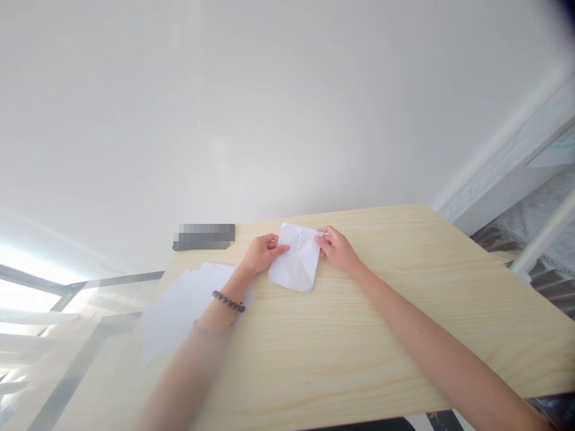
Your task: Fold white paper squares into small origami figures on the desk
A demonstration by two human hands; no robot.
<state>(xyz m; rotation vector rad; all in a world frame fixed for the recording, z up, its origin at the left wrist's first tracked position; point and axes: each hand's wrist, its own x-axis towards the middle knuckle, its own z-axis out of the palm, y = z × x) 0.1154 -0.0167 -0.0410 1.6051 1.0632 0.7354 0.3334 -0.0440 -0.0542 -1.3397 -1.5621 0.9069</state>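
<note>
A small, roughly square sheet of white paper (pixel 298 263) with crossing crease lines is held between my two hands above the table. My left hand (pixel 263 252) pinches its left edge, thumb on top and fingers behind. On the opposite side, my right hand (pixel 336 246) grips the upper right corner, also with the thumb on the face of the sheet. A dark bead bracelet (pixel 229 301) circles my left wrist. Beneath the left forearm lie several larger white sheets (pixel 179 305), partly hidden by that arm.
The light wooden table (pixel 404 269) stands against a pale wall (pixel 287 120). At its back left corner lies a dark, pixelated object (pixel 204 237). A white railing post (pixel 545 233) and stairs are beyond the right edge; bright tiled floor shows at the left.
</note>
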